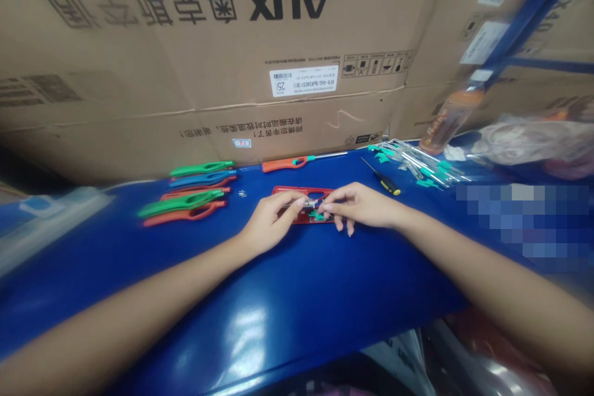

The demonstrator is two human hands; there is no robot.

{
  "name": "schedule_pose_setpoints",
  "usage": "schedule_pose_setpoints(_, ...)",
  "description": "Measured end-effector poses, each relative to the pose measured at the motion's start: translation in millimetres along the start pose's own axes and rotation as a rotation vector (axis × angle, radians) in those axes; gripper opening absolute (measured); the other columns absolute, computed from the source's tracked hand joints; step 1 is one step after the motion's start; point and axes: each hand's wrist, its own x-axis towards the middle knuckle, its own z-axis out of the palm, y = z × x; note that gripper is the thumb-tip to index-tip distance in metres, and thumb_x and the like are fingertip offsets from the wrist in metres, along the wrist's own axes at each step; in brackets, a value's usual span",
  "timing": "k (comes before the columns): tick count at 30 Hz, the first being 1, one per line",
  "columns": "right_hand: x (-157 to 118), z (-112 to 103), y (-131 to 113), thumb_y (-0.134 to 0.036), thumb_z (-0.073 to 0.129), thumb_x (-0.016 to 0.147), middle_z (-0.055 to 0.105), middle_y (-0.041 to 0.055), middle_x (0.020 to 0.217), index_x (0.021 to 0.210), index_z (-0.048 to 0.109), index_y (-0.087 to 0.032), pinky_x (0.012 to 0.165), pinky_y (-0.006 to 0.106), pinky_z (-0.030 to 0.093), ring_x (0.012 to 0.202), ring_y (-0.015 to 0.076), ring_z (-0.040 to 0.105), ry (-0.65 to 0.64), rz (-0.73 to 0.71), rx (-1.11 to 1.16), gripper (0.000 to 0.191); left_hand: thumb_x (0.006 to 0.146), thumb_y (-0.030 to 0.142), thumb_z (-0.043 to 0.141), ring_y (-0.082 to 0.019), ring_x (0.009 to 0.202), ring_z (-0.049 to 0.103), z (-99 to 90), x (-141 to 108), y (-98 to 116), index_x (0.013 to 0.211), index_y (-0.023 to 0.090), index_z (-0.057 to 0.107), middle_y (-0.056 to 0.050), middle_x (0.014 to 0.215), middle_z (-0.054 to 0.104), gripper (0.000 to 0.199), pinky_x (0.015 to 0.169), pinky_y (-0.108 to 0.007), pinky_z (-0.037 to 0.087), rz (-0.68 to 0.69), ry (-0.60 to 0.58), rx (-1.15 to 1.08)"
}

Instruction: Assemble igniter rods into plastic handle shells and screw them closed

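Part (309, 203) in left grip (271, 219), red casing (301, 219) beneath

Left hand (271, 218): lay on the left of the grip, thumb and index finger drawn together in a pinch.
Right hand (364, 203): faced it from the right of the grip, its thumb (335, 208) pointing inward; small as the fingertips showed, their closure was hard to judge.
Right lower fingers (349, 226): hung loosely curled, below and right of the grip.
Left forearm (153, 300): bare, slanted toward the grip from near left.
Right forearm (482, 266): bare, slanted toward it from near right.
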Motion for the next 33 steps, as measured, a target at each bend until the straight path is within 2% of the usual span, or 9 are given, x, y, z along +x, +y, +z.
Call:
schedule_pose_setpoints(4, 0.3, 1.5, 0.5, -0.054, 0.078, 0.074, 0.068, -0.0003, 0.060, 0.094, 0.069, -0.013, 0.045, 0.022, 0.055, 0.047, 0.0118, 0.065, -0.001, 0.023, 0.064, 0.047, 0.100, 0.037, 0.050, -0.018, 0.085, 0.070, 0.2, 0.2, -1.6, 0.104, 0.018, 0.072, -0.005, 0.097, 0.076, 0.029, 0.082, -0.028, 0.054, -0.001, -0.019, -0.016)
schedule_pose_setpoints(9, 2.1, 4.2, 2.1, -0.054, 0.082, 0.069, 0.071, 0.0024, 0.072, 0.091, 0.067, -0.013, 0.051, 0.024, 0.060, 0.057, 0.0144, 0.070, 0.000, 0.027, 0.147, 0.048, 0.099, 0.040, 0.052, -0.017, 0.081, 0.068, 0.3, 1.9, -3.5, 0.105, 0.017, 0.072, -0.005, 0.093, 0.076, 0.031, 0.076, -0.028, 0.054, -0.068, -0.055, -0.081)
schedule_pose_setpoints(12, 2.4, 4.7, 1.2, -0.053, 0.079, 0.074, 0.069, 0.0011, 0.065, 0.088, 0.068, -0.013, 0.050, 0.023, 0.058, 0.053, 0.0121, 0.067, 0.001, 0.014, 0.112, 0.044, 0.098, 0.042, 0.053, -0.017, 0.079, 0.067, 0.8, 2.7, -5.5, 0.105, 0.018, 0.072, -0.005, 0.090, 0.076, 0.031, 0.073, -0.027, 0.054, -0.093, -0.055, -0.124)
schedule_pose_setpoints(17, 1.6, 3.1, 0.7, -0.053, 0.067, 0.085, 0.062, -0.0032, 0.053, 0.082, 0.066, -0.014, 0.039, 0.019, 0.047, 0.039, 0.0077, 0.056, 0.010, -0.012, -0.006, 0.039, 0.097, 0.042, 0.054, -0.016, 0.075, 0.065, 0.6, 2.7, -5.7, 0.105, 0.017, 0.072, -0.004, 0.084, 0.074, 0.032, 0.070, -0.026, 0.052, -0.116, -0.059, -0.171)
schedule_pose_setpoints(21, 1.4, 2.6, 1.3, -0.047, 0.066, 0.086, 0.059, -0.0052, 0.052, 0.088, 0.067, -0.014, 0.039, 0.019, 0.046, 0.038, 0.0073, 0.053, 0.029, 0.002, -0.019, 0.034, 0.096, 0.042, 0.055, -0.015, 0.073, 0.063, -0.5, 2.8, -3.0, 0.105, 0.015, 0.072, -0.004, 0.081, 0.072, 0.033, 0.068, -0.025, 0.049, -0.141, -0.074, -0.195)
schedule_pose_setpoints(33, 0.4, 3.8, -1.6, -0.039, 0.066, 0.086, 0.057, -0.0059, 0.050, 0.084, 0.066, -0.014, 0.038, 0.019, 0.045, 0.038, 0.0072, 0.052, 0.038, 0.009, -0.003, 0.025, 0.096, 0.041, 0.055, -0.014, 0.068, 0.059, -0.7, 2.6, -2.3, 0.105, 0.014, 0.073, -0.003, 0.074, 0.069, 0.034, 0.064, -0.024, 0.046, -0.158, -0.069, -0.187)
